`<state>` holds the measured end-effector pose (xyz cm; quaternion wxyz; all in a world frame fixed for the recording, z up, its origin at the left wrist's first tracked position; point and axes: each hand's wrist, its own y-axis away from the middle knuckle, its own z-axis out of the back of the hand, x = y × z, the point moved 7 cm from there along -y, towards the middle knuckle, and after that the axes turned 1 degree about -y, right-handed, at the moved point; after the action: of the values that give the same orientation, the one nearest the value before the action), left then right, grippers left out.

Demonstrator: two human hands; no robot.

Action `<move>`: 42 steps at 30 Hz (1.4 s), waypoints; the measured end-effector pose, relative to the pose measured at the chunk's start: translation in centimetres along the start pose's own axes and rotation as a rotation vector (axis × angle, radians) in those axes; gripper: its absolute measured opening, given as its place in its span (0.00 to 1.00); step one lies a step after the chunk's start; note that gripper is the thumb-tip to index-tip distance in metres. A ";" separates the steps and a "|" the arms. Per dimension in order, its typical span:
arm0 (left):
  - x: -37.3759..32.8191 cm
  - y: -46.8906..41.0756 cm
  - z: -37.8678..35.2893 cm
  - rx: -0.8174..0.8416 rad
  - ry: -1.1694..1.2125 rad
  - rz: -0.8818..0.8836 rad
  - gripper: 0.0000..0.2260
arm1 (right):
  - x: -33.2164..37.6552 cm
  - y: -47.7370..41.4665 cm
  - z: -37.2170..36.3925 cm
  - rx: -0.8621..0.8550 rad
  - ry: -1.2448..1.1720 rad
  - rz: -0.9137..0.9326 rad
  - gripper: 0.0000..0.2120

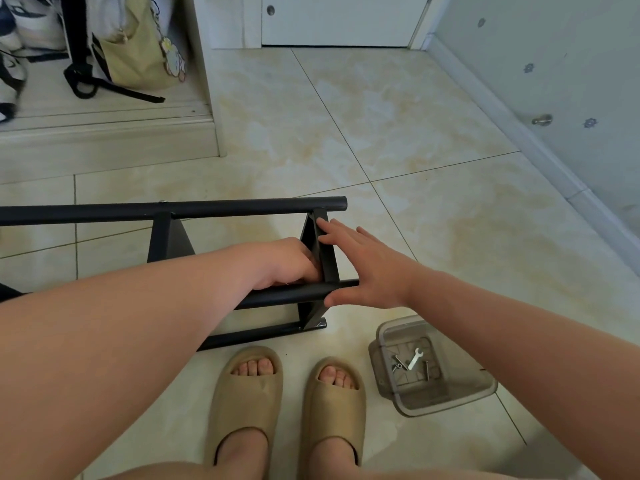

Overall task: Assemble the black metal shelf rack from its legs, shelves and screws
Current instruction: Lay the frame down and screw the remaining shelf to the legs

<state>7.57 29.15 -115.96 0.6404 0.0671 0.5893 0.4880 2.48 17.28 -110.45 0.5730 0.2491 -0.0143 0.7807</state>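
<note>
The black metal rack [173,208] lies on its side on the tiled floor, its round legs running left to right. A black shelf panel [320,271] stands edge-on at the rack's right end; a second panel [169,240] sits further left. My left hand [284,261] reaches between the legs and presses against the inner face of the right panel, fingers curled and hidden behind it. My right hand [360,268] lies flat and spread on the panel's outer face, thumb under the near leg [287,296].
A clear plastic tub [460,396] at the lower right holds a small silver wrench [414,358] and a few screws. My feet in tan slippers [287,393] stand just in front of the rack. A raised step with bags is at the upper left; a wall runs along the right.
</note>
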 end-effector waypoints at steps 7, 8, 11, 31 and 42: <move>0.0 0.2 0.4 -0.061 0.053 -0.036 0.03 | -0.2 -0.2 0.1 0.000 0.009 -0.007 0.50; 0.0 0.2 0.5 -0.077 0.053 -0.037 0.02 | -0.2 -0.2 0.1 0.000 0.012 -0.008 0.50; 0.0 0.0 0.7 -0.111 0.068 -0.027 0.01 | -0.2 -0.2 0.2 -0.011 0.009 -0.006 0.51; 0.2 0.4 -0.2 -0.002 0.068 0.104 0.03 | 0.0 0.1 0.3 -0.016 -0.039 -0.015 0.56; 0.8 0.3 -1.2 0.145 0.288 0.131 0.05 | 0.2 0.2 0.3 -0.010 -0.036 -0.017 0.57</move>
<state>6.23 29.29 -116.70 0.5097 0.0811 0.7029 0.4894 2.43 17.26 -110.04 0.5807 0.2603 -0.0263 0.7710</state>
